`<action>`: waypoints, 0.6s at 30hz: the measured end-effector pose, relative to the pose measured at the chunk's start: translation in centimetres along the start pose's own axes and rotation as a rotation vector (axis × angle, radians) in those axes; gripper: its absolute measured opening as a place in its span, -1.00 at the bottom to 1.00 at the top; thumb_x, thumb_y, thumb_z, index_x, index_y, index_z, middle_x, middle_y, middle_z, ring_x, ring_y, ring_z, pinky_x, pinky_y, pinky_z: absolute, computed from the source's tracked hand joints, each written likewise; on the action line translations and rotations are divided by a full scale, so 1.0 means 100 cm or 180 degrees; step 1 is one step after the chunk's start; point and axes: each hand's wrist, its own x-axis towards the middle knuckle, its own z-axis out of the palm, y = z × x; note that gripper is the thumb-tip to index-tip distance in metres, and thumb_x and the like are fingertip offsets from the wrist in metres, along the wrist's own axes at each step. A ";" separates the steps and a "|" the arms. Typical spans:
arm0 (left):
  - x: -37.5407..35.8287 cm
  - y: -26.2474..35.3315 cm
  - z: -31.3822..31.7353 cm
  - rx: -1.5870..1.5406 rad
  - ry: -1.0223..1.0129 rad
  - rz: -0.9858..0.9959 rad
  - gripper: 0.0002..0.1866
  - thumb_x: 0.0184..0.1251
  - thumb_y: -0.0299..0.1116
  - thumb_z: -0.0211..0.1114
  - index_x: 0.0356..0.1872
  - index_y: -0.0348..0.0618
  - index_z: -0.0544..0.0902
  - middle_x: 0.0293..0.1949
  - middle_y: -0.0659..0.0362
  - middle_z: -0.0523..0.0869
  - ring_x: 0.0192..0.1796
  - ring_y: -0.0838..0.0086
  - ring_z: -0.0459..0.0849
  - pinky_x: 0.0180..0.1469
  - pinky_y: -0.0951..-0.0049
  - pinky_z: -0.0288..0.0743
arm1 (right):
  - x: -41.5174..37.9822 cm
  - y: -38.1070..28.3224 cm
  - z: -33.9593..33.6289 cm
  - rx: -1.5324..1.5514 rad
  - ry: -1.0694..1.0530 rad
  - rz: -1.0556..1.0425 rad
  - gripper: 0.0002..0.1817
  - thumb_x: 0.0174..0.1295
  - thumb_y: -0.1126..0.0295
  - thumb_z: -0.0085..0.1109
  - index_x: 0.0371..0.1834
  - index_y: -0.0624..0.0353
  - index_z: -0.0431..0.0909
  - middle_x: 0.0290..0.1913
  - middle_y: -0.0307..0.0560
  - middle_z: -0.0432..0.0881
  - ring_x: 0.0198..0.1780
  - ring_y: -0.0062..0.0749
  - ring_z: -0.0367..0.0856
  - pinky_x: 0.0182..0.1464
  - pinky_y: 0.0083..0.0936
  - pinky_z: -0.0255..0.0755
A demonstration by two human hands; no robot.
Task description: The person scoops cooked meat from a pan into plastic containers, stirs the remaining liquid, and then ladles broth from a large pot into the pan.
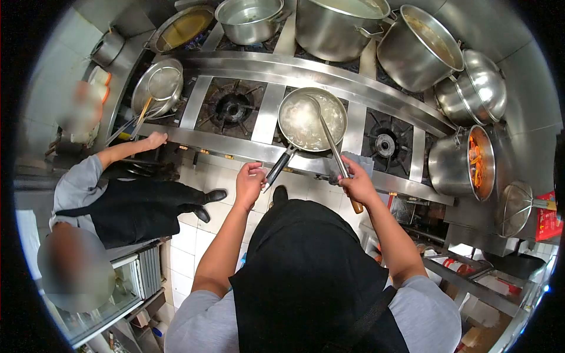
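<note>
A long-handled ladle (331,138) with a wooden grip end slants down into a steel pan (282,134). My right hand (358,183) is closed around its shaft, near the wooden end. The ladle's bowl is hidden in the pale, bubbling liquid (306,120). The pan sits over the middle front burner, and its black handle (279,169) points toward me. My left hand (251,187) is just left of that handle, fingers curled in; whether they touch it or hold something small, I cannot make out. A grey cloth (364,163) lies behind my right hand at the stove edge.
Large steel pots (338,35) line the back of the stove. Bare burners (232,109) flank the pan. A pot of orange strips (462,165) and a strainer (515,206) are at right. At left, a co-worker (112,200) stands near a bowl with a sieve (163,81).
</note>
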 end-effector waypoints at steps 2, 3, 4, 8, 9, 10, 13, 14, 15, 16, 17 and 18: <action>0.009 -0.004 -0.013 0.0051 -0.0017 -0.0110 -0.63 0.46 -0.40 0.37 0.21 -0.24 0.60 -0.09 0.14 0.69 -0.21 0.48 0.74 -0.21 0.47 0.66 | -0.008 -0.009 0.004 0.0483 -0.0139 0.0285 -0.13 0.24 0.71 0.20 0.68 0.06 0.26 -0.19 -0.17 0.64 -0.53 -0.56 0.53 -0.53 -0.53 0.42; 0.012 -0.005 -0.017 0.0057 -0.0048 -0.0136 -0.63 0.46 -0.40 0.37 0.21 -0.24 0.60 -0.09 0.14 0.69 -0.21 0.48 0.74 -0.21 0.47 0.66 | -0.011 -0.010 0.004 0.0490 -0.0112 0.0315 -0.13 0.24 0.71 0.20 0.68 0.06 0.26 -0.19 -0.17 0.64 -0.53 -0.56 0.53 -0.53 -0.53 0.42; 0.015 -0.005 -0.021 0.0078 -0.0082 -0.0191 -0.64 0.46 -0.40 0.38 0.21 -0.23 0.60 -0.08 0.14 0.69 -0.21 0.48 0.74 -0.20 0.47 0.66 | -0.015 -0.010 0.003 0.0853 -0.0211 0.0493 -0.13 0.24 0.72 0.18 0.68 0.07 0.25 -0.18 -0.17 0.65 -0.52 -0.55 0.53 -0.52 -0.54 0.43; 0.033 -0.009 -0.029 0.0100 -0.0264 -0.0240 -0.65 0.46 -0.38 0.39 0.19 -0.21 0.61 -0.07 0.16 0.69 -0.21 0.49 0.74 -0.18 0.47 0.65 | -0.030 0.001 -0.003 0.1694 -0.0430 0.0684 -0.13 0.23 0.69 0.13 0.69 0.14 0.18 -0.13 -0.06 0.67 -0.50 -0.51 0.54 -0.52 -0.55 0.45; 0.036 -0.010 -0.031 0.0107 -0.0281 -0.0235 -0.65 0.46 -0.38 0.39 0.19 -0.21 0.61 -0.07 0.16 0.69 -0.21 0.49 0.74 -0.18 0.47 0.65 | -0.035 0.003 -0.002 0.2001 -0.0519 0.0701 -0.14 0.23 0.67 0.12 0.69 0.17 0.17 -0.11 -0.02 0.67 -0.50 -0.51 0.54 -0.52 -0.54 0.46; 0.039 -0.010 -0.030 0.0052 -0.0287 -0.0245 -0.64 0.45 -0.39 0.39 0.19 -0.22 0.60 -0.07 0.14 0.71 -0.22 0.49 0.75 -0.20 0.47 0.65 | -0.038 0.008 -0.002 0.2014 -0.0548 0.0653 -0.16 0.22 0.65 0.12 0.66 0.21 0.19 -0.05 0.05 0.65 -0.50 -0.50 0.52 -0.52 -0.55 0.48; 0.044 -0.007 -0.028 0.0024 -0.0360 -0.0266 -0.64 0.44 -0.38 0.39 0.19 -0.21 0.60 -0.10 0.16 0.71 -0.22 0.49 0.75 -0.21 0.47 0.64 | -0.047 0.022 -0.001 0.2683 -0.0700 0.0746 -0.19 0.24 0.65 0.12 0.65 0.20 0.22 -0.04 0.07 0.64 -0.50 -0.49 0.52 -0.51 -0.57 0.50; 0.046 -0.004 -0.027 0.0031 -0.0406 -0.0295 -0.64 0.44 -0.36 0.39 0.19 -0.19 0.59 -0.13 0.20 0.69 -0.21 0.50 0.73 -0.19 0.47 0.63 | -0.049 0.026 -0.001 0.2702 -0.0685 0.0716 -0.19 0.24 0.65 0.12 0.65 0.20 0.22 -0.04 0.07 0.64 -0.50 -0.49 0.52 -0.51 -0.57 0.50; 0.048 -0.005 -0.027 0.0053 -0.0429 -0.0275 -0.64 0.44 -0.36 0.39 0.19 -0.19 0.59 -0.13 0.20 0.69 -0.21 0.50 0.73 -0.19 0.47 0.63 | -0.051 0.028 0.000 0.2805 -0.0730 0.0720 -0.20 0.25 0.65 0.12 0.64 0.19 0.23 -0.04 0.07 0.64 -0.49 -0.50 0.51 -0.51 -0.58 0.50; 0.048 -0.006 -0.027 0.0017 -0.0464 -0.0280 -0.64 0.44 -0.35 0.39 0.19 -0.18 0.59 -0.15 0.21 0.69 -0.21 0.49 0.73 -0.19 0.47 0.63 | -0.053 0.030 0.001 0.2908 -0.0774 0.0723 -0.21 0.26 0.64 0.13 0.63 0.19 0.24 -0.04 0.07 0.64 -0.49 -0.50 0.51 -0.51 -0.59 0.51; 0.049 -0.007 -0.027 -0.0019 -0.0501 -0.0287 -0.64 0.44 -0.35 0.39 0.19 -0.18 0.59 -0.16 0.21 0.69 -0.21 0.49 0.73 -0.19 0.47 0.63 | -0.057 0.033 0.002 0.2930 -0.0754 0.0694 -0.21 0.26 0.64 0.13 0.63 0.19 0.24 -0.04 0.07 0.64 -0.49 -0.50 0.51 -0.51 -0.59 0.51; 0.048 -0.006 -0.027 -0.0034 -0.0535 -0.0284 -0.64 0.45 -0.34 0.39 0.18 -0.19 0.59 -0.15 0.21 0.69 -0.21 0.49 0.72 -0.19 0.47 0.63 | -0.060 0.033 0.003 0.3016 -0.0746 0.0706 -0.23 0.27 0.64 0.13 0.63 0.19 0.25 -0.04 0.08 0.64 -0.49 -0.51 0.50 -0.51 -0.59 0.51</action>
